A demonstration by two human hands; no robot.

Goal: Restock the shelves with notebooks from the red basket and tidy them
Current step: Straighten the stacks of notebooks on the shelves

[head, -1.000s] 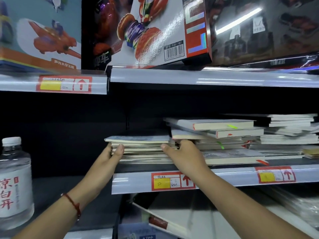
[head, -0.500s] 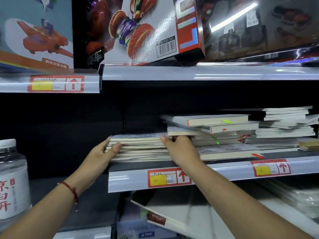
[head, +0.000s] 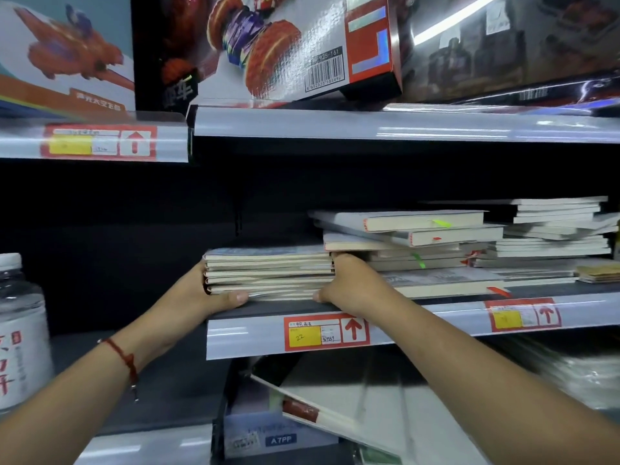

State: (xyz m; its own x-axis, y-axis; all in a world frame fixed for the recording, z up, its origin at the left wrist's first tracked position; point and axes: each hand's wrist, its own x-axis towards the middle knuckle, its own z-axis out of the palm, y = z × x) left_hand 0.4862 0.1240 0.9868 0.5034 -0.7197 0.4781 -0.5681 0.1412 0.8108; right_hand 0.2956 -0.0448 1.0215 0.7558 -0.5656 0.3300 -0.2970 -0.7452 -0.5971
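A low stack of thin notebooks (head: 268, 270) lies flat at the left end of the middle shelf (head: 255, 333), page edges facing me. My left hand (head: 204, 297) clasps its left end, thumb laid along the bottom front edge, fingers hidden behind the stack. My right hand (head: 352, 283) clasps the right end, fingers pushed into the gap beside the neighbouring pile, thumb at the bottom front edge. To the right sits an uneven pile of thicker books (head: 419, 229), then another stack (head: 553, 229). The red basket is not in view.
Boxed toys (head: 268, 45) fill the upper shelf. A water bottle (head: 20, 330) stands on the lower left shelf. Below the middle shelf, slanted notebooks (head: 335, 397) and a box marked A7PP (head: 281, 439) lie. Left of the stack, the shelf bay is dark.
Both hands have closed in on the ends of the left stack and their thumbs have dropped to its bottom front edge. The stack's edges now line up more evenly.
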